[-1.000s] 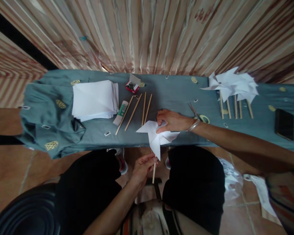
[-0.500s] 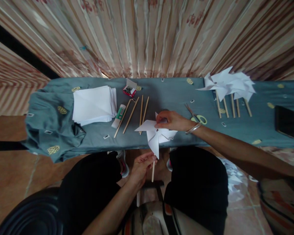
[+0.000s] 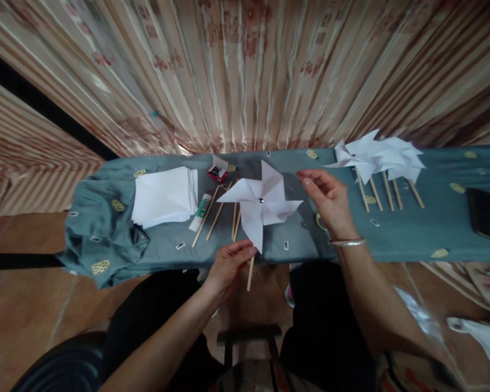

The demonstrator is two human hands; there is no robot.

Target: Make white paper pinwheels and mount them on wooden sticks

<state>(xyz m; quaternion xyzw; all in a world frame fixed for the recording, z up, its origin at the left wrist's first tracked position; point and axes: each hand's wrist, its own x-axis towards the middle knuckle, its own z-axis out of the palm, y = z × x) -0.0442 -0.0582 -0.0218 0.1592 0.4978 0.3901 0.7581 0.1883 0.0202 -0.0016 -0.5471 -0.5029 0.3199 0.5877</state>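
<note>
And here we are with the white paper pinwheel (image 3: pixel 271 209), held up over the near edge of the counter (image 3: pixel 302 246), its dark stud (image 3: pixel 261 201) in full view at the centre! Our left hand (image 3: pixel 231 265) has the thumb and fingers pinched firmly together on its wooden stick (image 3: pixel 250 276), just below the lowest blade. Over to our right hand (image 3: pixel 330 200), bracelet (image 3: pixel 348 243) at the wrist: that grip is loose and part-open, fingers curled, nothing visible in it, near the pinwheel but apart from it.

Behind the blades we spot loose sticks (image 3: pixel 206 217), partly covered, with a glue stick (image 3: pixel 201 211) alongside. Further left sits our stack of white paper (image 3: pixel 164 198); above the sticks, a small red box (image 3: pixel 217 173), lid up. Away right, we have more pinwheels (image 3: pixel 396 155) bunched together, and a dark smartphone (image 3: pixel 488 215) beyond!
</note>
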